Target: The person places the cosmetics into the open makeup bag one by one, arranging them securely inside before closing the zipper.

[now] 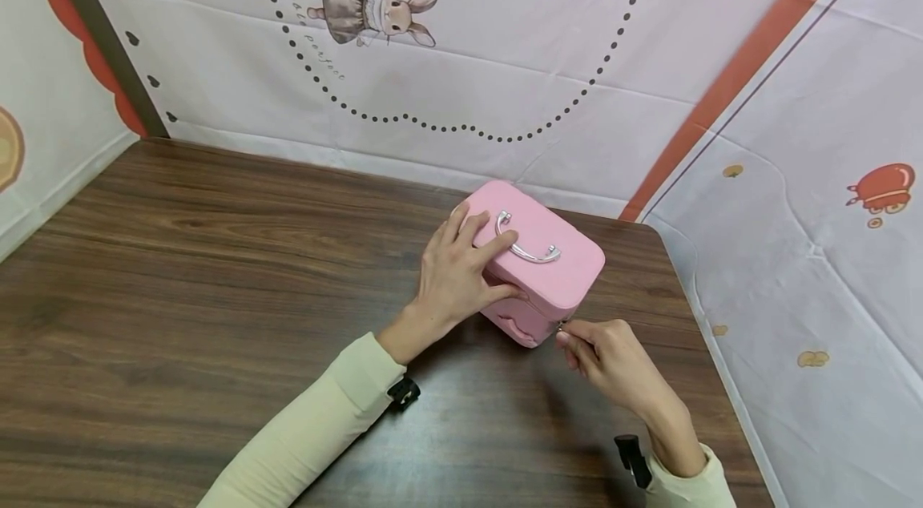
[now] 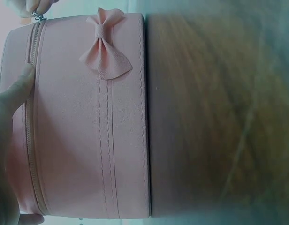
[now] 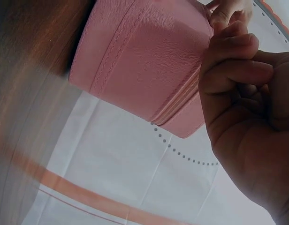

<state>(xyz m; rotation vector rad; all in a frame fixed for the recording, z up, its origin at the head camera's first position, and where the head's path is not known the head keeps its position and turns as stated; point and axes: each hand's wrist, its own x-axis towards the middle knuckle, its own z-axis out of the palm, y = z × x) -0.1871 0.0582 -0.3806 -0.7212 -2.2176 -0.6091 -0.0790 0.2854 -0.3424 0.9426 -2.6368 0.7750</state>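
Note:
A pink vanity case (image 1: 541, 227) with a curved silver handle (image 1: 530, 256) on its lid stands on the table. My left hand (image 1: 457, 268) rests on the lid with fingers spread, one reaching the handle; the thumb presses the front side by the zipper (image 2: 29, 136). At the case's near right corner, my right hand (image 1: 609, 356) pinches the zipper pull (image 1: 560, 325) between thumb and curled fingers. In the left wrist view, a pink bow (image 2: 104, 47) decorates the front side below the zipper. The right wrist view shows the zipper teeth together along one end; the fingers hide the pull there.
The brown wood-grain table (image 1: 216, 268) reaches far to the left of the case. A white printed cloth (image 1: 461, 67) with a rabbit drawing hangs behind it, close to the case's far side. More printed cloth (image 1: 808, 268) borders the table's right edge.

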